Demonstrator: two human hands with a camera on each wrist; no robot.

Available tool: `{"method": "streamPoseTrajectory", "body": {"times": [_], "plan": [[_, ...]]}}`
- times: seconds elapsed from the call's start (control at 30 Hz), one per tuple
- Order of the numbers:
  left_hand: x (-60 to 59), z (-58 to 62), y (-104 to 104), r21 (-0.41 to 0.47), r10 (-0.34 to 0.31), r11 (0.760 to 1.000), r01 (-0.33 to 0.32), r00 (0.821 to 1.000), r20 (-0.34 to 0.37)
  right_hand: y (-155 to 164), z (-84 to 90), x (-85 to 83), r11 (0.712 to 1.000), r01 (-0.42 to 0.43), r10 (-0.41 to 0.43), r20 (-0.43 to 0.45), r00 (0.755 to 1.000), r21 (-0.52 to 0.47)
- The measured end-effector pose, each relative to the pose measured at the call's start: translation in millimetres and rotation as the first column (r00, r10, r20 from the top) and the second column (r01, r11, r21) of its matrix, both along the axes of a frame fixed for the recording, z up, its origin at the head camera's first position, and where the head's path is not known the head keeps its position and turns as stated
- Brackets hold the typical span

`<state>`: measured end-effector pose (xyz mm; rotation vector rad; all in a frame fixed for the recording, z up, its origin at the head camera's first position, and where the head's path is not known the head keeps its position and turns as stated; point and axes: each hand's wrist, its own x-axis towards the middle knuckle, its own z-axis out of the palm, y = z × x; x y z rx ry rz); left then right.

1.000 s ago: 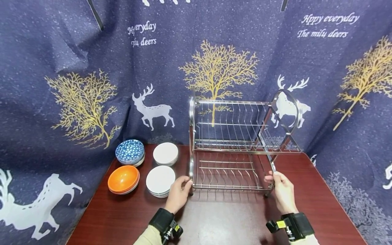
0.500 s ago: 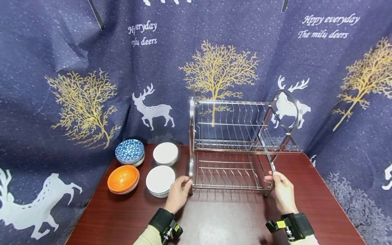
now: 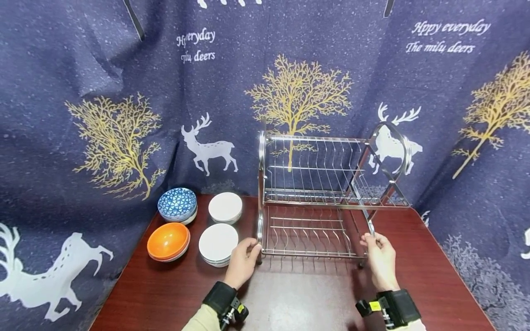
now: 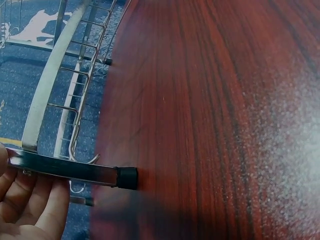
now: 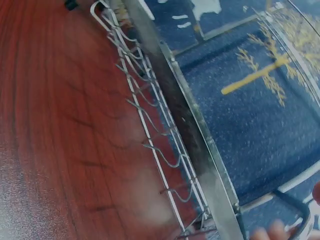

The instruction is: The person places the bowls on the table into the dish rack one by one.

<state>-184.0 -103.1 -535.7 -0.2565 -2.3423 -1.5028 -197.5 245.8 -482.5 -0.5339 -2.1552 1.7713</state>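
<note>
A two-tier metal dish rack (image 3: pixel 314 204) stands on the dark red table (image 3: pixel 290 299), with nothing on its shelves. My left hand (image 3: pixel 242 263) pinches the rack's lower left upright; in the left wrist view its fingers (image 4: pixel 37 200) lie under the shiny leg with the black foot (image 4: pixel 127 178). My right hand (image 3: pixel 381 262) is at the lower right upright, thumb and fingers around it. In the right wrist view its fingertips (image 5: pixel 272 232) are blurred at the bottom edge, beside the rack's curved leg.
Left of the rack stand several stacked bowls: blue-patterned bowls (image 3: pixel 177 204), orange bowls (image 3: pixel 167 241), and two stacks of white bowls (image 3: pixel 225 207), the front white bowls (image 3: pixel 218 242) close to my left hand. A blue curtain (image 3: pixel 232 92) with deer and trees hangs behind the table.
My right hand has shifted slightly left on the upright and its fingers have changed position. My left hand keeps its hold. The head view has turned a little; rack and bowls stay put.
</note>
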Motion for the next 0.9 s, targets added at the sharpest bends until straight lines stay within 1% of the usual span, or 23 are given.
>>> {"method": "streamPoseTrajectory", "body": {"times": [0.07,0.2,0.27,0.37,0.53,0.57,0.67,0.8,0.9], "plan": [[0.1,0.3,0,0.003,-0.004,1.000,0.004,1.000,0.008,-5,1.0,2.0,0.995,0.007,-0.005,-0.023,1.000,0.095],[-0.3,0.5,-1,0.019,-0.007,1.000,0.006,1.000,0.012,-15,2.5,5.0,0.976,0.018,0.008,-0.121,0.993,0.218],[-0.5,0.6,-1,0.026,-0.008,1.000,0.008,1.000,0.010,-20,1.9,6.3,0.959,0.038,0.013,-0.177,0.984,0.281],[-0.7,0.6,-1,0.024,-0.008,1.000,0.008,1.000,0.007,-28,0.4,9.0,0.933,0.065,0.033,-0.266,0.964,0.353],[-0.9,-0.2,0,0.017,-0.003,1.000,0.003,1.000,0.006,-45,-2.7,12.4,0.902,0.081,0.103,-0.393,0.914,0.423],[-0.9,-0.6,0,0.017,-0.005,1.000,0.005,1.000,0.006,-49,-3.5,13.1,0.899,0.075,0.118,-0.403,0.907,0.432],[-0.9,-2.0,1,0.022,-0.007,1.000,0.007,1.000,0.002,-61,-5.8,14.2,0.890,0.033,0.170,-0.399,0.901,0.454],[-1.0,-3.5,1,0.030,-0.008,1.000,0.008,1.000,0.008,-79,-6.6,14.9,0.890,-0.074,0.247,-0.338,0.908,0.451],[-0.9,-3.0,0,0.033,-0.019,0.999,0.018,1.000,0.013,-92,-6.4,14.8,0.895,-0.150,0.286,-0.284,0.915,0.420]]}}
